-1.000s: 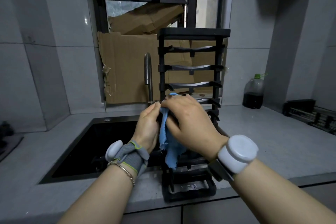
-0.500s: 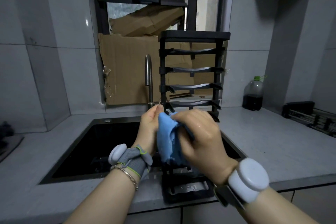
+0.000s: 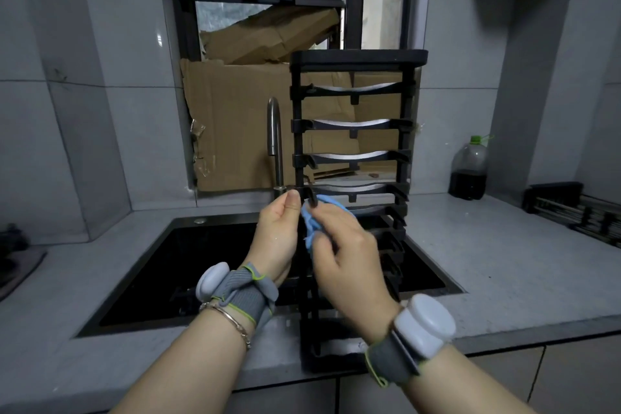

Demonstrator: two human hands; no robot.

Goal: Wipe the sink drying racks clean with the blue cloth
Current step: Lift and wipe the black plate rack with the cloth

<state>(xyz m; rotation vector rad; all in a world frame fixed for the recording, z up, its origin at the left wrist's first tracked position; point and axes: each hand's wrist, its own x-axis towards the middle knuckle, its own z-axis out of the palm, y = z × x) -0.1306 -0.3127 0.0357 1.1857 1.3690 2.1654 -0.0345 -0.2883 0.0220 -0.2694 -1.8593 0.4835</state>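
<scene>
Blue cloth point(image 3: 312, 224) in curled right hand point(image 3: 349, 259)

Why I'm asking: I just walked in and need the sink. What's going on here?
A person is wiping the tall black drying rack, which stands at the front edge of the sink. The right hand holds the bunched blue cloth against the rack's left post, partway down; the left hand grips that same post beside it.

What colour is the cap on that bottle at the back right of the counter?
Green; the cap shows best in the head view.
</scene>
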